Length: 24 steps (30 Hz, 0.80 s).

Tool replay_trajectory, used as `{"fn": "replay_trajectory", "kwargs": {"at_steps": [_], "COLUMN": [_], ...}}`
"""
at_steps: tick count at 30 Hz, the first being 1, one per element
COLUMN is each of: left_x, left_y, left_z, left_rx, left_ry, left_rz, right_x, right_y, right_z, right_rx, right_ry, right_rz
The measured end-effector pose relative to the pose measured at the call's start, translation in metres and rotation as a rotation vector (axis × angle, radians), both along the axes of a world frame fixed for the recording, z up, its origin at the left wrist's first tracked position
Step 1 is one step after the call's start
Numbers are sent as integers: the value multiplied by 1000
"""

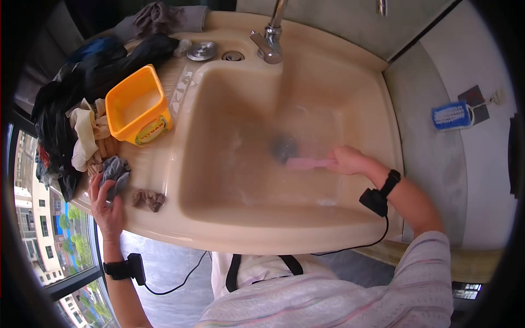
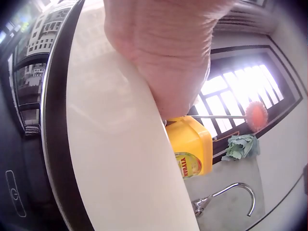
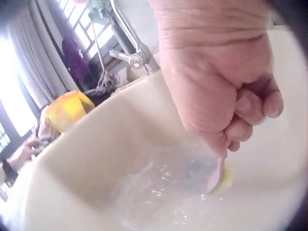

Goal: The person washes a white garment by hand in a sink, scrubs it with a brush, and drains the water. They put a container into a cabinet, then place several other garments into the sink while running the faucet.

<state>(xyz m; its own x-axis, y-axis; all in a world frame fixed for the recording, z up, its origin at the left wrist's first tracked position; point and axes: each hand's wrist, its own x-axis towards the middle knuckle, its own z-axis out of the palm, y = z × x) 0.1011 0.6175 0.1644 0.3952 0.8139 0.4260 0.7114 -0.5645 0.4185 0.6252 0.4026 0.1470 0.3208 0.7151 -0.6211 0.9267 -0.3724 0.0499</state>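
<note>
My right hand (image 1: 349,160) grips the handle of a pink brush (image 1: 308,163) low over the sink basin. In the right wrist view, its pink head (image 3: 216,179) dips towards the rippling water, with pale yellow along its underside. On the counter at the left, my left hand (image 1: 106,210) holds a crumpled grey cloth (image 1: 116,174), thumb on one side and fingers on the other. The left wrist view hides these fingers behind the heel of the hand (image 2: 161,57). A small brown cloth (image 1: 148,200) lies just right of that hand.
The beige sink (image 1: 219,214) holds shallow water around a dark drain (image 1: 285,147). A yellow tub (image 1: 136,106) stands on the left ledge beside dark clothes (image 1: 54,117) and cream cloths (image 1: 83,136). The faucet (image 1: 269,44) rises at the back; a blue brush (image 1: 451,115) hangs on the right wall.
</note>
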Motion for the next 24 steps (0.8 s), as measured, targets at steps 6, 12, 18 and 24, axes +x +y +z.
{"fn": "replay_trajectory", "kwargs": {"at_steps": [6, 12, 18, 24], "left_x": [4, 6, 7, 9], "left_y": [-3, -2, -4, -5], "left_z": [4, 7, 10, 13], "left_rx": [-9, 5, -11, -12], "left_ry": [-2, -13, -18, -10], "left_rz": [38, 34, 69, 84], "right_x": [-39, -77, -98, -87], "right_y": [36, 92, 168, 229], "right_z": [48, 79, 43, 17], "right_rx": [424, 634, 882, 1104], "right_ry": [395, 1053, 1381, 1125], "right_rz": [-145, -494, -801, -695]}}
